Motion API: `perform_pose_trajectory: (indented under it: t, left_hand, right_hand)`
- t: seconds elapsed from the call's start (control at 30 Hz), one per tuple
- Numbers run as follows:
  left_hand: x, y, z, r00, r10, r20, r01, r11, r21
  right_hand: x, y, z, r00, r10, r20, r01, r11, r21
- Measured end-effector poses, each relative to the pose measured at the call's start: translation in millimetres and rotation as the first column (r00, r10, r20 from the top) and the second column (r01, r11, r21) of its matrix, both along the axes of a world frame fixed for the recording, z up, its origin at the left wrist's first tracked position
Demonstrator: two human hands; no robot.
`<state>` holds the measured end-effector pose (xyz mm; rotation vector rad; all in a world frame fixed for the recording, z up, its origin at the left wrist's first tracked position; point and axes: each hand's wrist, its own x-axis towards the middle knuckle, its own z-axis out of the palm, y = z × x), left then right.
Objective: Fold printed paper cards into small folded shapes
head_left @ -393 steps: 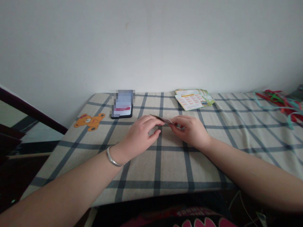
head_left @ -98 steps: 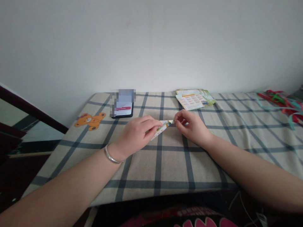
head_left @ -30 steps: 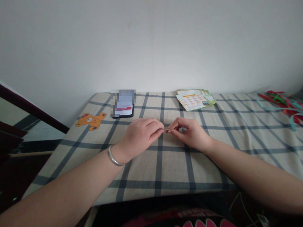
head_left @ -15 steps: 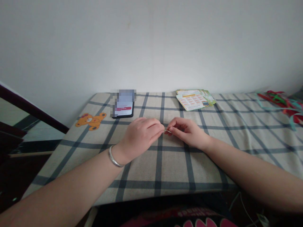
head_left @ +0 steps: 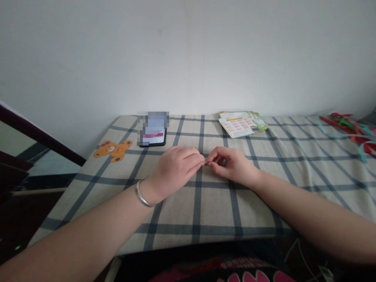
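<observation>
Paper (head_left: 206, 163) has shifted, mostly hidden; its visible sliver runs left-right.

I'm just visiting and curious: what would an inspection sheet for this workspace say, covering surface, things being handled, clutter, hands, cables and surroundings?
Surface: checked cloth, wrinkled toward the right; an orange bear picture lies at the left.
Things being handled: a small thin piece, mostly hidden by fingers; its full shape cannot be told.
Clutter: phone, printed cards overlapping in a pile, tangled coloured ribbons at far right.
Hands: left hand and right hand meet at the piece, fingertips pinched; bangle on the left wrist.
Cables: one pale cord below the near edge.
Surroundings: pale wall behind.
</observation>
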<state>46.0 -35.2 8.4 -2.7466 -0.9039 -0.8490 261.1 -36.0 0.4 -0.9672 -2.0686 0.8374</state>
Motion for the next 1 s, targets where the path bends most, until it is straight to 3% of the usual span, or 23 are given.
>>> perform_pose_trajectory:
  t: [0.2,0.37,0.47,0.57,0.73,1.0]
  left_hand:
    - [4.5,1.3,-1.2,0.998,-0.016,0.067,0.019,0.999,-0.051]
    - [8.6,-1.0,-0.6,0.992,-0.009,0.126,0.018,0.997,-0.07]
    - [9.4,-2.5,-0.2,0.99,0.003,0.139,0.005,0.998,-0.061]
    - [9.4,-3.6,0.5,0.993,0.001,0.119,0.007,0.997,-0.074]
    - [9.7,-4.8,1.4,0.992,-0.006,0.125,0.013,0.998,-0.056]
    - [12.4,-7.0,2.8,0.988,-0.014,0.155,0.022,0.998,-0.052]
  right_hand:
    - [-1.8,-2.8,1.7,0.988,-0.108,0.113,0.078,0.968,0.238]
    - [-2.6,-5.6,5.9,0.939,-0.209,0.272,0.057,0.877,0.477]
    - [-3.8,-7.0,7.1,0.917,-0.242,0.316,0.028,0.832,0.554]
    - [-5.7,-8.2,7.9,0.925,-0.235,0.297,0.038,0.838,0.544]
    - [-7.6,-9.2,9.6,0.964,-0.155,0.216,0.06,0.918,0.391]
    - [-6.8,-8.6,10.1,0.973,-0.101,0.207,0.022,0.935,0.354]
